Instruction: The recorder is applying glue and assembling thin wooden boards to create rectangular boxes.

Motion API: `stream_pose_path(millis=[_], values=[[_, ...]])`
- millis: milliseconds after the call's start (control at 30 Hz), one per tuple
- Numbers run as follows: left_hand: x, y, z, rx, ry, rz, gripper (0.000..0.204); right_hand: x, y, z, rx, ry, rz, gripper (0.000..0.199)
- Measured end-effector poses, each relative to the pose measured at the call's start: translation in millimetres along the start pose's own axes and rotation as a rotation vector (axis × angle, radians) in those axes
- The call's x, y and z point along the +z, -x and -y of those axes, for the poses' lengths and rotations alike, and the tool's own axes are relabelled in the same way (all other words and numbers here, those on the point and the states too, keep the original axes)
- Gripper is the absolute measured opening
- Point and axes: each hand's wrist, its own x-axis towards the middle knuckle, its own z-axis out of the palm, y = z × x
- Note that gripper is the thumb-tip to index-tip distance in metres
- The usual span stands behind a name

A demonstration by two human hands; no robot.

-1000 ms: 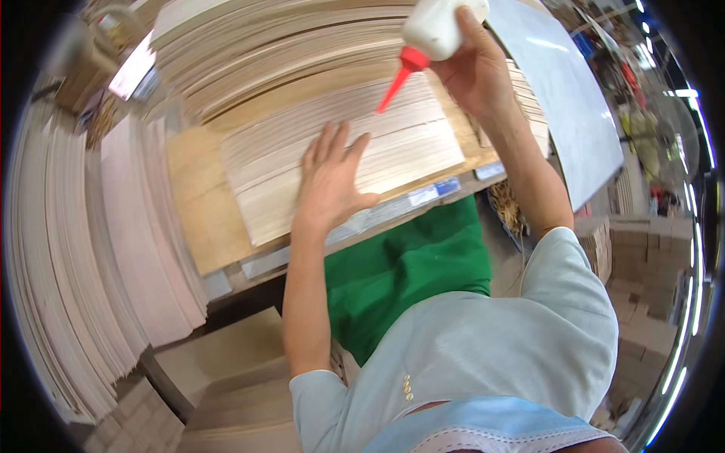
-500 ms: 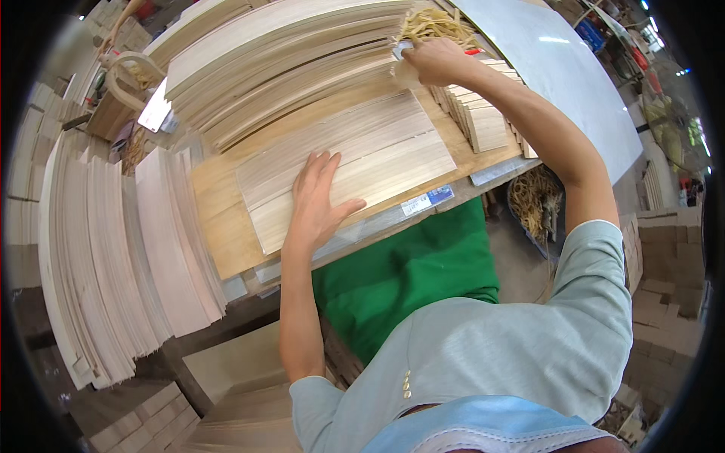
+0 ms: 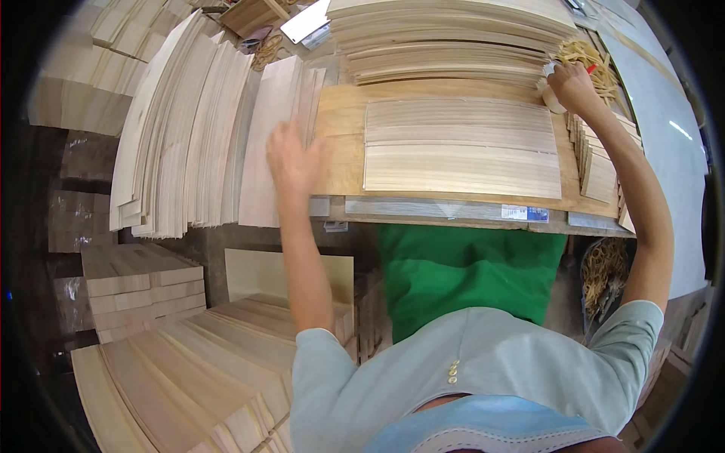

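Workbench [image 3: 340, 121], pale striped veneer sheets [image 3: 462, 147], left hand [image 3: 293, 160] released, right hand [image 3: 572, 85] seemingly grasping bottle [image 3: 552, 94]

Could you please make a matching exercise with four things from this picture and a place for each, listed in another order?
Things:
1. left hand
2. right hand
3. flat veneer sheets
4. green cloth

Places:
A. lying on the wooden board in the middle of the bench
B. below the front edge of the bench, in front of the person
C. at the far right end of the board, on a white bottle
D. raised over the left end of the board, fingers spread, near the veneer stacks on the left

Pairs: 1-D, 2-C, 3-A, 4-B
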Motion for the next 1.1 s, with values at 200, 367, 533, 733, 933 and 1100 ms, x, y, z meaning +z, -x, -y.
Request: stream_pose_path(millis=[200,367,533,733,933,1100], values=[[1.2,-27.4,66.2,-0.339,-0.199,0.175,0.078,-61.8,55.4,43.0,-0.042,-0.373,-0.225,0.035],[0.7,-35.4,75.3,-0.362,-0.125,0.190,0.083,-87.5,115.4,57.3,-0.046,-0.772,-0.155,0.035],[6.0,-31.0,89.4,-0.344,0.038,0.058,0.083,-81.1,138.3,70.8,-0.039,-0.973,-0.116,0.034],[-18.6,-6.9,67.7,-0.103,-0.115,-0.078,0.073,-73.1,145.8,78.7,0.007,-1.088,-0.217,0.031],[-71.0,72.3,-33.2,0.089,0.161,0.196,0.063,-87.9,143.1,80.5,0.034,-1.074,-0.692,0.040],[-65.5,46.2,-100.2,0.379,0.509,0.652,0.064,-66.5,131.6,76.3,-0.080,-0.864,-0.701,0.052]])
